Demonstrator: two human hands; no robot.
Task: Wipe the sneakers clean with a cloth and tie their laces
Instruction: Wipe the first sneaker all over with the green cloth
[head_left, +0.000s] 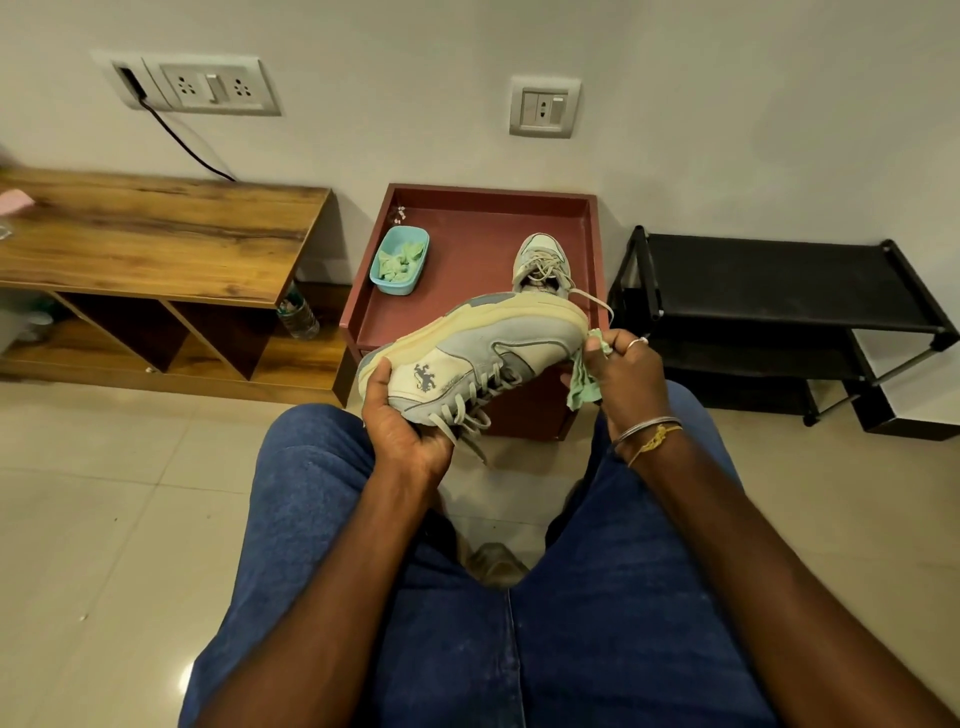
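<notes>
Three pieces of furniture line the wall: one wooden shelf unit (156, 228), one black rack (779, 280) and, between them, one red stand (467, 244) with a raised rim at the back and sides. There are two sneakers. The held sneaker (483, 338) is in the air over the stand's front edge, tipped so its sole faces up and away, with its laces hanging loose. The second sneaker (540, 260) stands upright on the stand near the right rim, its laces also loose. One blue tub (399, 260) sits near the left rim with crumpled green rags inside, and one green cloth (584, 382) is in the person's grasp. The left hand (405, 421) wraps the held sneaker's heel, thumb on the sole edge and fingers curled underneath. The right hand (626, 374) is bunched round the cloth, pinching it against the toe. Tub and second sneaker are well apart, with bare red surface between them. Pale tiled floor (104, 519) lies open on both sides of the person's knees
</notes>
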